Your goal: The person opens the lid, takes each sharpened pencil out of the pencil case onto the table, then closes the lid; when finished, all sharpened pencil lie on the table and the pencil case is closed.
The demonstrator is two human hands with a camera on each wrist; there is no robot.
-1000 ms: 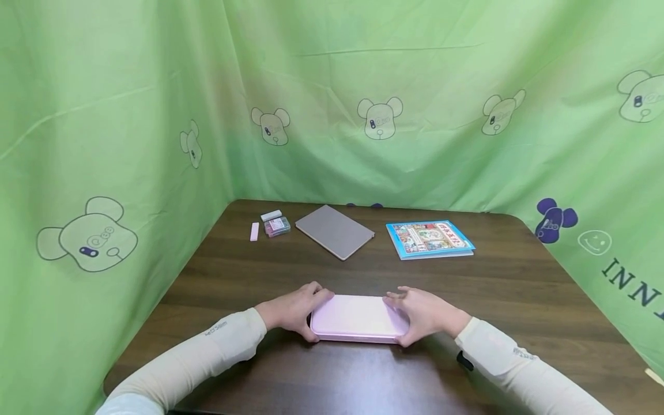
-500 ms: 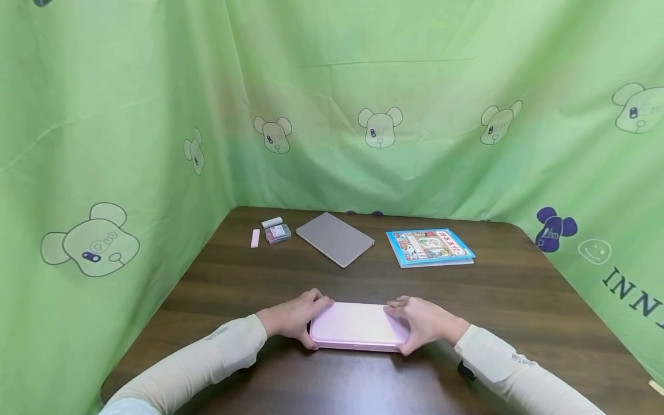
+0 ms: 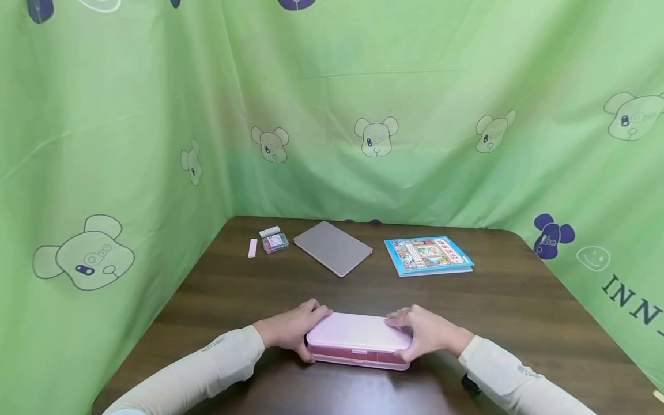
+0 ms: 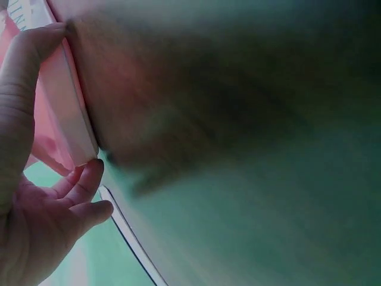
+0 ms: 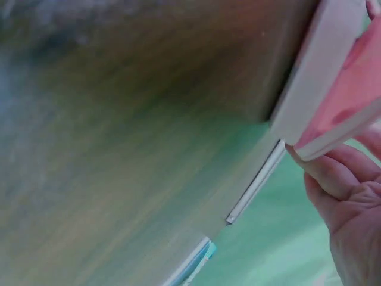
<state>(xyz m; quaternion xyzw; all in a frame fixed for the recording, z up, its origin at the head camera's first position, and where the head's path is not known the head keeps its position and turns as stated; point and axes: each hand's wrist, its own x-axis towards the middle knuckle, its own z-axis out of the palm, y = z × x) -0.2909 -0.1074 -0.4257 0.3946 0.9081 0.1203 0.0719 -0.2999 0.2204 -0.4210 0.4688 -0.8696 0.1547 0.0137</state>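
Note:
A pale pink plastic pencil case point(image 3: 358, 333) lies lengthwise on the table before me. Its lid is raised along the near side, baring a darker pink interior; the hinge side is at the back. My left hand point(image 3: 297, 327) grips the left end, thumb at the front corner and fingers at the back. At the right end my right hand point(image 3: 426, 332) holds it the same way, fingers over the lid's back corner. The left wrist view shows thumb and fingertips on the case's end wall point(image 4: 65, 107). In the right wrist view, fingers point(image 5: 333, 173) touch the case's far corner.
Behind the case lies a grey flat notebook point(image 3: 333, 248). To its right is a blue picture book point(image 3: 428, 255). At the back left are a small clear box point(image 3: 275, 242), a white block point(image 3: 270, 231) and a pink strip point(image 3: 252, 248). Green printed curtain point(image 3: 321, 173) encloses the brown table point(image 3: 249, 288).
The lid of the pencil case has come up along its near side, where it was down before. Both hands stay at the ends. The head view has tilted slightly upward.

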